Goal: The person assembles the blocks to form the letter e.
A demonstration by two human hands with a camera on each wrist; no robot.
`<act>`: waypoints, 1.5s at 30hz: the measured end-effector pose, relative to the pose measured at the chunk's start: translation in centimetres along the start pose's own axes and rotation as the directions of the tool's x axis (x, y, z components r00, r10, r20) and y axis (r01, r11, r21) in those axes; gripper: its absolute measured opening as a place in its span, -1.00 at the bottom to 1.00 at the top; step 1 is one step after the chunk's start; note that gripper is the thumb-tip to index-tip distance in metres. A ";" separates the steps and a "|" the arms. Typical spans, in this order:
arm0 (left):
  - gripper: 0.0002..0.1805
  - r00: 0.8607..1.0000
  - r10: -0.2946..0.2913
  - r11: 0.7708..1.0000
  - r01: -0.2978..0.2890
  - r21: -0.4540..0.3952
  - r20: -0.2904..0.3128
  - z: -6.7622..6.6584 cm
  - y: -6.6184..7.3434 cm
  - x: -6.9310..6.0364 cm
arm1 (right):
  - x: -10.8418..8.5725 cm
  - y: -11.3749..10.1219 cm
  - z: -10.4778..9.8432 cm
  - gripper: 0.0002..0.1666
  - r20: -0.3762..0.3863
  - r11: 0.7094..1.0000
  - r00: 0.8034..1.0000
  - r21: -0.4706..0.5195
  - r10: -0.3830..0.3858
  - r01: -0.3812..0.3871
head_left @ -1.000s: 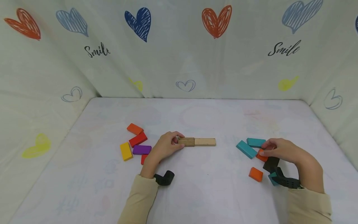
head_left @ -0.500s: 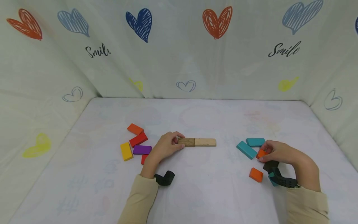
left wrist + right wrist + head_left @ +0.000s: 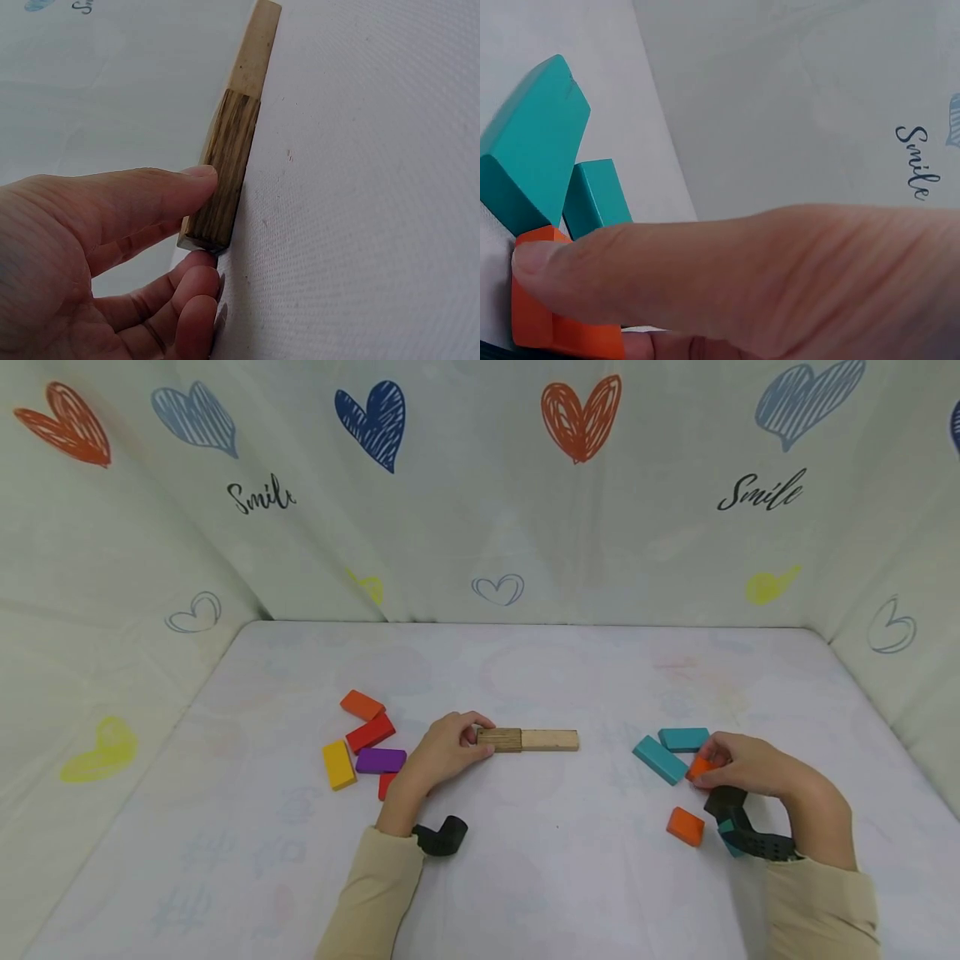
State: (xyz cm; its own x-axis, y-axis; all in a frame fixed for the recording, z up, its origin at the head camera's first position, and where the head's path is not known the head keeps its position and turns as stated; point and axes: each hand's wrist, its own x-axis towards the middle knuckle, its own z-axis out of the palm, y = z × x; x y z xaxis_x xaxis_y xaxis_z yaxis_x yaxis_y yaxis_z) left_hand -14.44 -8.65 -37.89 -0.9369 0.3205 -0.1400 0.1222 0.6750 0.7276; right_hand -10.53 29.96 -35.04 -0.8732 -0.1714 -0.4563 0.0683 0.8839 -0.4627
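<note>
1. The white tabletop (image 3: 555, 668) ends at a straight far edge against a pale cloth backdrop (image 3: 450, 527) printed with hearts; a broad strip of white lies between that edge and both hands.
2. Between the two hands, the pale wooden block (image 3: 551, 741) and the turquoise blocks stand well apart, with white tabletop running between them and down toward the person.
3. The left hand (image 3: 450, 747) pinches the near end of a dark brown, streaky-grained wooden block (image 3: 223, 172), thumb on its side, in the middle of the tabletop. The pale block meets its far end in one line, and the brown one looks slightly wider at the joint.
4. The right hand (image 3: 757, 766) pinches a bright orange rectangular block (image 3: 531, 315) at the right of the tabletop, thumb laid over it; its faces look smooth and evenly coloured.
5. Room is tight there: a slanted turquoise block (image 3: 660, 760) and a second turquoise block (image 3: 683, 740) lie just beside the held orange one. A loose orange block (image 3: 686, 827) sits nearer the person, and the black wrist strap (image 3: 761, 846) partly covers another turquoise piece (image 3: 731, 845).
6. Left of the left hand lie orange (image 3: 362, 704), red (image 3: 371, 732), yellow (image 3: 340, 765) and purple (image 3: 381, 762) blocks, plus a partly hidden red one (image 3: 386, 785).
</note>
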 end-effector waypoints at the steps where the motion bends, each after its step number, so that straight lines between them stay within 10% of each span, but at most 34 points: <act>1: -0.70 1.000 0.000 1.000 0.000 -0.001 -0.001 0.0 0.0 0.0 | -0.1 -0.1 -0.1 -0.55 -0.006 1.000 1.000 -0.005 -0.002 0.002; 45: -0.71 1.000 0.000 1.000 0.000 -0.023 -0.002 0.0 0.0 0.0 | 1.2 -5.7 1.3 -0.60 -0.292 0.971 0.931 0.027 -0.218 0.236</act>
State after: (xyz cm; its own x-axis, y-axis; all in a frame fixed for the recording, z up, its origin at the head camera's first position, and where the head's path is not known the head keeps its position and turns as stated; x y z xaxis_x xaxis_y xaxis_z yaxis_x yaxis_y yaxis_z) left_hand -14.46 -8.65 -37.93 -0.9375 0.3192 -0.1385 0.1149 0.6597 0.7427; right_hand -11.37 24.14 -33.94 -0.9690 -0.2253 -0.1017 -0.1269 0.8064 -0.5776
